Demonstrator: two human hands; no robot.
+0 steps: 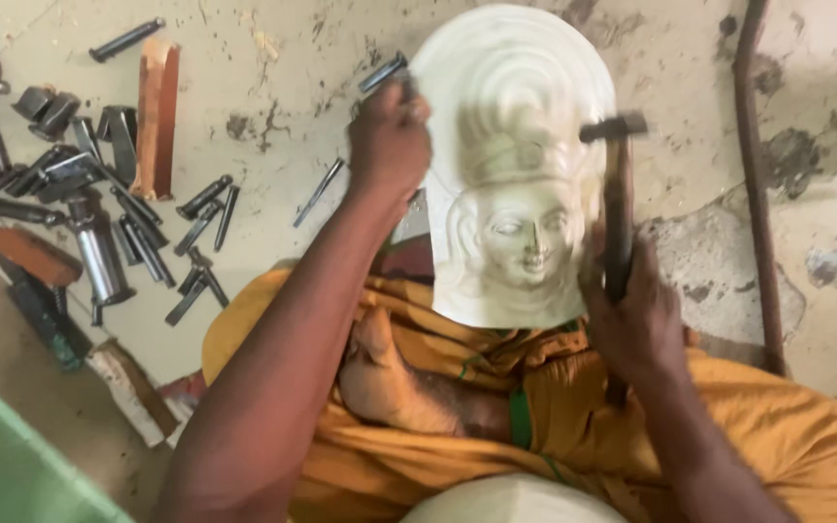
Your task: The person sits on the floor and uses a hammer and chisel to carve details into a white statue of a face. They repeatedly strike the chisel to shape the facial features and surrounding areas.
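A white stone carving (515, 145) of a head with a tall headdress and an arched halo rests against my lap on the floor. My left hand (387, 140) grips a dark metal chisel (382, 75) against the carving's left edge. My right hand (632, 310) is closed on the wooden handle of a hammer (616, 184), whose metal head is raised beside the carving's right edge. My legs, wrapped in orange cloth (777, 426), lie under the carving.
Several dark chisels and punches (138, 223) lie scattered on the concrete floor at left, with a wooden block (159, 111) and another hammer (99, 252). A single chisel (319, 192) lies near my left wrist. A rusty rod (756, 184) runs along the right.
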